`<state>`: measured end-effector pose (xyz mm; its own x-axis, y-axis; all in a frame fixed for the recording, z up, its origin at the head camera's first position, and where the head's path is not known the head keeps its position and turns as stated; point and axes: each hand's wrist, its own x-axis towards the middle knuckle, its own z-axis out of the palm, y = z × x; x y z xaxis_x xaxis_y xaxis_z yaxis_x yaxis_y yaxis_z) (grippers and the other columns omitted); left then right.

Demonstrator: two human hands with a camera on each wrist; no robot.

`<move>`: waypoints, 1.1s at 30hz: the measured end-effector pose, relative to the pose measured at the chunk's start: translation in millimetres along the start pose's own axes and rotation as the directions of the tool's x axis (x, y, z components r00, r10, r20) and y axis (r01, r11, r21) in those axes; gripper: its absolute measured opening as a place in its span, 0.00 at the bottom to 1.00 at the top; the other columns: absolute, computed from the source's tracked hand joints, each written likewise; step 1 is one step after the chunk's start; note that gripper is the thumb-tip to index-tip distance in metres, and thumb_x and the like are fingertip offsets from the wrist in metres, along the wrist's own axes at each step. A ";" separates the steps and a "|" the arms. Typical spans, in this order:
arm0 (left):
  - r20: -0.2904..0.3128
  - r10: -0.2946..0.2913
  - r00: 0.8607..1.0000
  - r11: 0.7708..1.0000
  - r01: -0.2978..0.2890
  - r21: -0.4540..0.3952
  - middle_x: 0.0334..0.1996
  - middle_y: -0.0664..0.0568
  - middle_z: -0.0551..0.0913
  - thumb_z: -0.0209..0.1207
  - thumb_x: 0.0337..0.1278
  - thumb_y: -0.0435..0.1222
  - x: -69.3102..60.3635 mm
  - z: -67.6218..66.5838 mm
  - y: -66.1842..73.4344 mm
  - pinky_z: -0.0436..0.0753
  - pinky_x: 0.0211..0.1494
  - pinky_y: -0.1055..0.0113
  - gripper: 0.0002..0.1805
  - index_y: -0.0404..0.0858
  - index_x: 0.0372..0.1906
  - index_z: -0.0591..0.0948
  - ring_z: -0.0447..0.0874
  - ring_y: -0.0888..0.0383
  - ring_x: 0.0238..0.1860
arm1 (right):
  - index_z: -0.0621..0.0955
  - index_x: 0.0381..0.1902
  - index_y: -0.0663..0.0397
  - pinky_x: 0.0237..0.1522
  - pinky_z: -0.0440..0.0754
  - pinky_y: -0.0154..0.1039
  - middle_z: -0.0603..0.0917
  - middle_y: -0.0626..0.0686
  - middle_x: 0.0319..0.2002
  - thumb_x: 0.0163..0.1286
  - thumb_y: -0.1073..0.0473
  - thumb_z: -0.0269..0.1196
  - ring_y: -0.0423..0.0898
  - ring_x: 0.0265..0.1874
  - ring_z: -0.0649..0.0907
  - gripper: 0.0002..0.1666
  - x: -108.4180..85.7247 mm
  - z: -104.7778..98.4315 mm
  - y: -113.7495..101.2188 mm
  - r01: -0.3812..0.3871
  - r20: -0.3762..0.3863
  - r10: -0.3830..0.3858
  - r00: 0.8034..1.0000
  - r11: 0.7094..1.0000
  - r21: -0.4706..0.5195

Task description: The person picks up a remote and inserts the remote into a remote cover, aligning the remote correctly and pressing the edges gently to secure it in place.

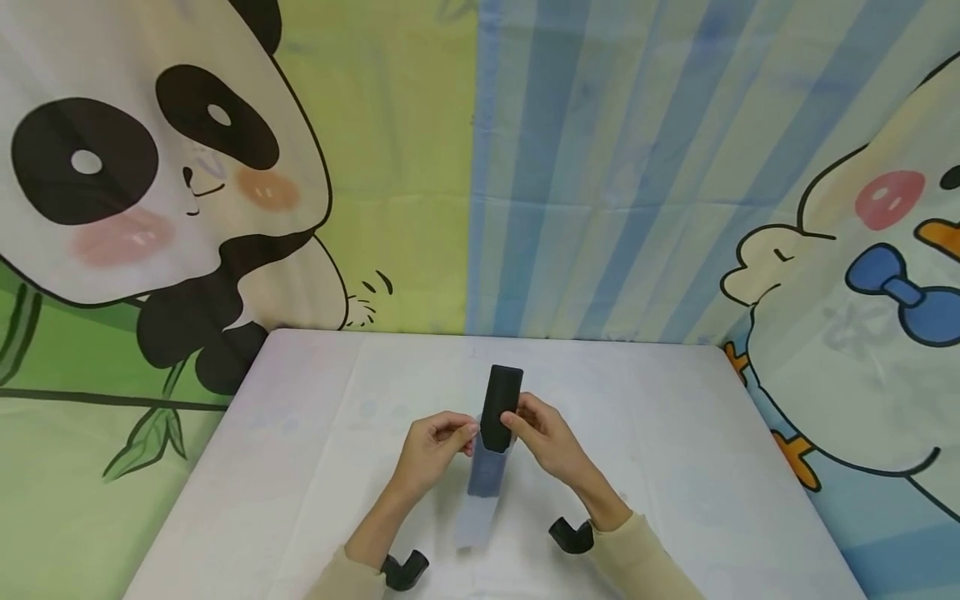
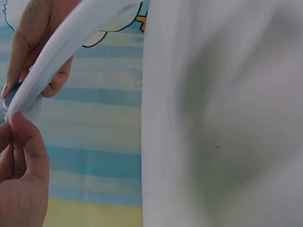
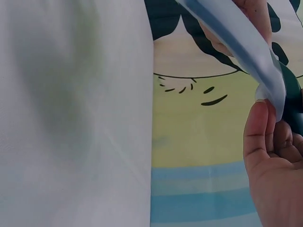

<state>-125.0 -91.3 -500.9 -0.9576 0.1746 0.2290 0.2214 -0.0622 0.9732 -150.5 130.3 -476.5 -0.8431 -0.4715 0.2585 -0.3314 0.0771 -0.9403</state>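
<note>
In the head view, a long, flat black object (image 1: 501, 404) stands tilted above the table, its lower end inside or behind a translucent plastic sleeve (image 1: 480, 508). My left hand (image 1: 435, 450) pinches the sleeve's left edge near its top. From the other side, my right hand (image 1: 551, 437) holds the black object, thumb across its right edge. The left wrist view shows the sleeve (image 2: 61, 38) edge-on between both hands. In the right wrist view, the dark object (image 3: 292, 90) lies beside the sleeve (image 3: 236, 42); its exact kind cannot be told.
Below the hands spreads a white-covered table (image 1: 645, 467). Black curved pieces, one (image 1: 406, 571) at the left wrist and another (image 1: 572, 536) at the right, stick out by the sleeves. Behind hangs a cartoon-printed curtain (image 1: 390, 167) with a panda.
</note>
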 end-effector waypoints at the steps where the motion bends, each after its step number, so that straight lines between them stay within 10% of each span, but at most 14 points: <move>1: 0.002 -0.008 1.000 1.000 0.008 -0.007 0.29 0.40 0.84 0.64 0.65 0.33 0.2 0.4 -0.4 0.86 0.37 0.62 0.09 0.28 0.40 0.85 0.84 0.55 0.28 | 0.78 0.52 0.65 0.35 0.79 0.36 0.83 0.59 0.36 0.78 0.67 0.55 0.56 0.30 0.79 0.10 -0.7 0.0 0.3 -0.002 -0.001 0.002 1.000 1.000 0.001; 14: 0.116 -0.080 0.990 0.997 0.078 0.017 0.40 0.44 0.86 0.64 0.67 0.38 -1.0 0.6 -2.5 0.86 0.44 0.59 0.17 0.32 0.54 0.81 0.88 0.52 0.36 | 0.79 0.51 0.67 0.45 0.82 0.41 0.86 0.56 0.39 0.78 0.62 0.57 0.46 0.40 0.84 0.13 -11.7 1.1 15.6 -0.041 -0.126 0.062 0.990 0.986 0.162; 24: 0.119 -0.107 0.987 0.970 0.077 0.229 0.44 0.52 0.87 0.68 0.60 0.52 0.7 2.0 6.3 0.85 0.42 0.62 0.37 0.63 0.73 0.66 0.88 0.59 0.39 | 0.80 0.55 0.63 0.48 0.82 0.40 0.82 0.60 0.46 0.75 0.63 0.60 0.50 0.43 0.83 0.13 -8.8 11.5 11.9 -0.021 -0.095 0.034 0.995 0.990 0.136; 33: 0.117 -0.078 0.990 0.980 0.054 0.191 0.51 0.45 0.85 0.67 0.63 0.47 3.7 -2.7 10.0 0.85 0.38 0.61 0.34 0.51 0.72 0.69 0.89 0.56 0.35 | 0.78 0.56 0.65 0.41 0.82 0.38 0.81 0.59 0.46 0.75 0.66 0.60 0.47 0.37 0.82 0.14 -8.7 12.7 12.8 0.016 -0.095 -0.003 0.995 0.990 0.142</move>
<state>-126.7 -94.0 -490.3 -0.9438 0.2926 0.1537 0.2001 0.1360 0.9703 -142.0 124.2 -493.6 -0.8787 -0.3858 0.2811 -0.2819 -0.0558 -0.9578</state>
